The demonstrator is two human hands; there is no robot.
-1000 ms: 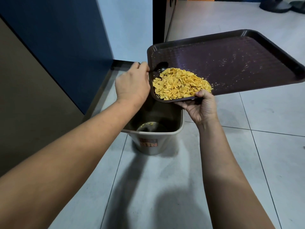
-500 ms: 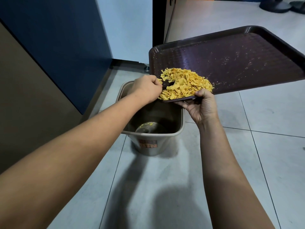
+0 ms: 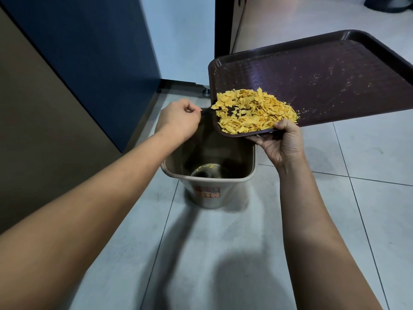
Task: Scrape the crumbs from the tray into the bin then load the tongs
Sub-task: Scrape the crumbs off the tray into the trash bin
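- Right now the right hand (image 3: 282, 143) grips the low near corner of the dark brown tray (image 3: 335, 70), thumb over the rim, fingers underneath, tipping that corner over the bin (image 3: 210, 175).
- Over on the other side, the left hand (image 3: 178, 119) is clenched round the handle of a dark utensil (image 3: 206, 111), its working end buried in the flakes; too little shows to name it for certain, though it may be the tongs.
- Yellow cereal-like crumbs (image 3: 252, 111) sit heaped in the tray's lowest corner, right at the rim and above the bin's mouth, with a bare patch opened in the middle of the heap.
- Down in the bin, only a few yellow bits lie on the bottom, so by my reckoning the scraping has barely started paying off.
- Fine specks dot the upper part of the tray, well apart from the heap; those look like they need a pass too.
- Left to do, as I judge it: push the heap over the rim, clear the specks, then load the tongs; no place to load them is in view.
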